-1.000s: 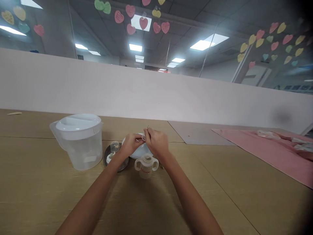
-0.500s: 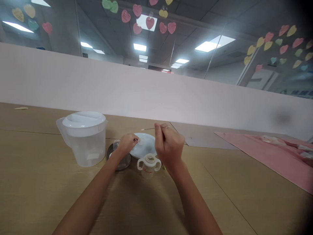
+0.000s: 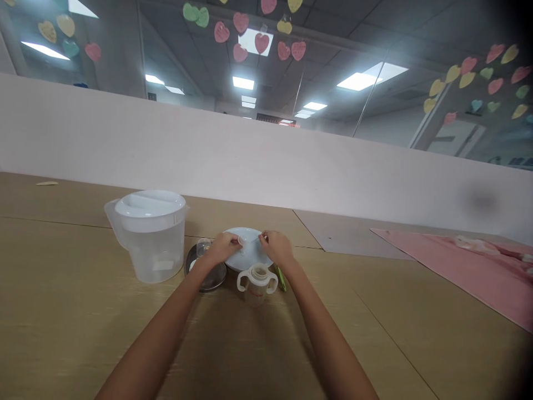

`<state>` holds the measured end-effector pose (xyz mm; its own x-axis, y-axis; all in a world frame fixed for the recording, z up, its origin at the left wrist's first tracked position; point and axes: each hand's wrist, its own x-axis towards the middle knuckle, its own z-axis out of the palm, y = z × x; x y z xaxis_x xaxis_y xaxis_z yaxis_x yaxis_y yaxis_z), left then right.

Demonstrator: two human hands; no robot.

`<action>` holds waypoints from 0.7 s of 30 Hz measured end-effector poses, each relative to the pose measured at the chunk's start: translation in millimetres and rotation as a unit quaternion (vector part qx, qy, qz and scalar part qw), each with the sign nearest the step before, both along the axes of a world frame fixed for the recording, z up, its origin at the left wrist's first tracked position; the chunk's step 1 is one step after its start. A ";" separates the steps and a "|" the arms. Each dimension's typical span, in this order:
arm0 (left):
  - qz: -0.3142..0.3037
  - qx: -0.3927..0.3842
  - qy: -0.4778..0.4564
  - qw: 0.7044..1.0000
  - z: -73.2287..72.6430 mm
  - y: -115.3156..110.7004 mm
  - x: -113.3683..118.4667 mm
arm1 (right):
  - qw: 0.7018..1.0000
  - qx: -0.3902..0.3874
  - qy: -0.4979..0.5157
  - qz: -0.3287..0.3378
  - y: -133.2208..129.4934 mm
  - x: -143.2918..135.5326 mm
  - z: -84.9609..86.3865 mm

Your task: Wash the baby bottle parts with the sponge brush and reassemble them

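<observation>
Over the left part of a white oval plate (image 3: 254, 258), my left hand (image 3: 225, 247) pinches a small clear piece (image 3: 240, 241), tilted on its side. My right hand (image 3: 277, 247) is closed above the plate's right side, its fingertips around a thin stick (image 3: 255, 240) that points toward the clear piece. A two-handled bottle (image 3: 256, 289) with an open top stands just in front of the plate. To the left, partly behind my left wrist, a dark round dish (image 3: 214, 278) lies beside a small clear cup (image 3: 204, 246).
A large translucent pitcher (image 3: 156, 244) with a white lid stands on the left. Something green (image 3: 281, 279) lies right of the bottle. A pink cloth (image 3: 462, 272) covers the right side, and a low white wall (image 3: 250, 161) runs behind the table.
My right hand has come down from above the plate, bringing the thin stick close to the clear piece. My left hand still pinches that piece. The view has shifted slightly.
</observation>
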<state>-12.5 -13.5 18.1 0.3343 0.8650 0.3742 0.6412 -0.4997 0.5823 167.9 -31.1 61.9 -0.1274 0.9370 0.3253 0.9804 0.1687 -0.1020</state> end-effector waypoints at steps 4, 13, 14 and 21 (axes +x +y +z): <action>0.061 0.035 -0.183 0.981 22.0 -7.4 5.0 | 0.995 -0.067 0.060 -0.051 13.0 18.1 -6.4; -0.087 0.020 -0.181 0.979 71.9 -52.9 20.6 | 0.971 -0.080 0.217 0.066 -31.0 19.5 48.9; -0.098 0.017 -0.165 0.981 74.7 -56.8 21.9 | 0.960 -0.068 0.250 0.103 -41.7 14.6 56.6; -0.093 0.013 -0.071 0.993 78.5 -63.9 25.2 | 0.979 -0.005 0.142 0.148 -86.7 -5.0 76.4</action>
<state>12.7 -77.4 96.6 0.4290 0.7827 0.4509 0.4483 -0.6178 0.6460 162.9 -117.8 138.3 -0.3002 0.8758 0.3780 0.8208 0.4391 -0.3654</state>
